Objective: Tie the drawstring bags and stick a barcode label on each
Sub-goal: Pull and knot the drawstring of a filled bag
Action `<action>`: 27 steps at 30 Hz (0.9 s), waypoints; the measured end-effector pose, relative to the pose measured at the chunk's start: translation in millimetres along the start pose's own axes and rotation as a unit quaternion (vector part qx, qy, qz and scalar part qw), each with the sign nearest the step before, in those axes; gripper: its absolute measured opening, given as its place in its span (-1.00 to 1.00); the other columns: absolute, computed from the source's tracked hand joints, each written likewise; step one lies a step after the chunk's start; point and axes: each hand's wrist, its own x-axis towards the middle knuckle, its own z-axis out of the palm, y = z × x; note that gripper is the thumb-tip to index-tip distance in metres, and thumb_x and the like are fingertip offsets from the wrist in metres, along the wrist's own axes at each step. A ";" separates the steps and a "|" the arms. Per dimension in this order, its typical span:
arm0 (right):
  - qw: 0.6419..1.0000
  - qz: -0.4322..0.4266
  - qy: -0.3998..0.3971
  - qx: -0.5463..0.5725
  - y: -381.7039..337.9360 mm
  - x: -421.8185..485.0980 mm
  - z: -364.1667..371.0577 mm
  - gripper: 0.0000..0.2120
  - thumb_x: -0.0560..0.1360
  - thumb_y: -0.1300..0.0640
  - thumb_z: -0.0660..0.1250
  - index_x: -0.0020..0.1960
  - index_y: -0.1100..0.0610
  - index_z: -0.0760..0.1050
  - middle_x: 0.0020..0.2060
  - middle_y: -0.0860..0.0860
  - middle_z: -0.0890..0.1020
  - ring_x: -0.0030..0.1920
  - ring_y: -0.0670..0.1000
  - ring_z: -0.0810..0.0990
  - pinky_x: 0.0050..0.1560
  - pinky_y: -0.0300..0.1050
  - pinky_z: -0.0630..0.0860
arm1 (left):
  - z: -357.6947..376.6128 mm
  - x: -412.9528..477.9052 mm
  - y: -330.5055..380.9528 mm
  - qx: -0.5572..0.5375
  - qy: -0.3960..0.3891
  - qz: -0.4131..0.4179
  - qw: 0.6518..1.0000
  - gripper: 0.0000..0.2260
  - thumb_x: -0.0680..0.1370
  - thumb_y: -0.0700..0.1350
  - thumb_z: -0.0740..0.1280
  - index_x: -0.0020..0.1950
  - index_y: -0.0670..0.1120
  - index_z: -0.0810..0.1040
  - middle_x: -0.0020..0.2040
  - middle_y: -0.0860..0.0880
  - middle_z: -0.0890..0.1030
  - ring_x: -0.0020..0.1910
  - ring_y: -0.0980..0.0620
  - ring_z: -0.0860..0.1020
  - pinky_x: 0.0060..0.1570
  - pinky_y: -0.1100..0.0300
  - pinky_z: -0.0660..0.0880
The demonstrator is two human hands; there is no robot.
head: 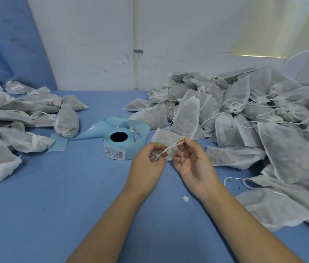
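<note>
With our left hand (147, 164) and right hand (193, 165) each pinching the string (170, 148) of the bag (164, 137) just behind them, beside the label roll (119, 141) on the desk (55, 186), we should pull evenly so the knot seats tight at the neck.

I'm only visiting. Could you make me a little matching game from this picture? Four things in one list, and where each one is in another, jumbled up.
Things
1. barcode label roll
2. drawstring
3. labelled bags
4. biggest heap of bags

Places
A. piled on the right side of the table
B. pinched between the left hand and the right hand
C. spread over the table's left side
D. mid-table, just beyond the left hand

Pairs: 1-D, 2-B, 3-C, 4-A
</note>
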 end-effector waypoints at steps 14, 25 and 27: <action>0.995 0.036 -0.063 0.065 -1.6 -4.7 0.8 -0.91 0.33 0.20 0.32 -0.19 0.20 0.49 -0.33 0.02 0.58 -0.39 -0.09 0.52 -0.36 -0.28 0.52 | 7.0 -2.3 -6.1 0.232 0.088 0.177 0.953 -0.85 0.48 -0.20 0.43 0.04 -0.10 0.62 -0.09 0.12 0.58 0.02 0.17 0.31 0.00 0.26 0.35; 0.995 0.015 -0.047 0.088 -0.7 -3.5 -0.1 -0.94 0.31 0.22 0.32 -0.24 0.19 0.49 -0.33 0.04 0.59 -0.37 -0.07 0.57 -0.28 -0.27 0.56 | 7.1 -0.9 -8.3 0.207 0.069 0.098 0.971 -0.88 0.52 -0.14 0.38 0.05 -0.04 0.60 -0.02 0.09 0.59 0.04 0.09 0.47 0.01 0.19 0.41; 0.995 0.017 -0.051 0.085 -1.1 -3.4 -0.6 -0.93 0.32 0.21 0.32 -0.21 0.19 0.47 -0.34 0.03 0.58 -0.36 -0.06 0.55 -0.28 -0.26 0.56 | 6.1 -0.9 -7.9 0.205 0.059 0.105 0.971 -0.78 0.48 -0.20 0.39 0.11 -0.05 0.58 0.04 0.08 0.55 0.08 0.05 0.49 0.07 0.13 0.44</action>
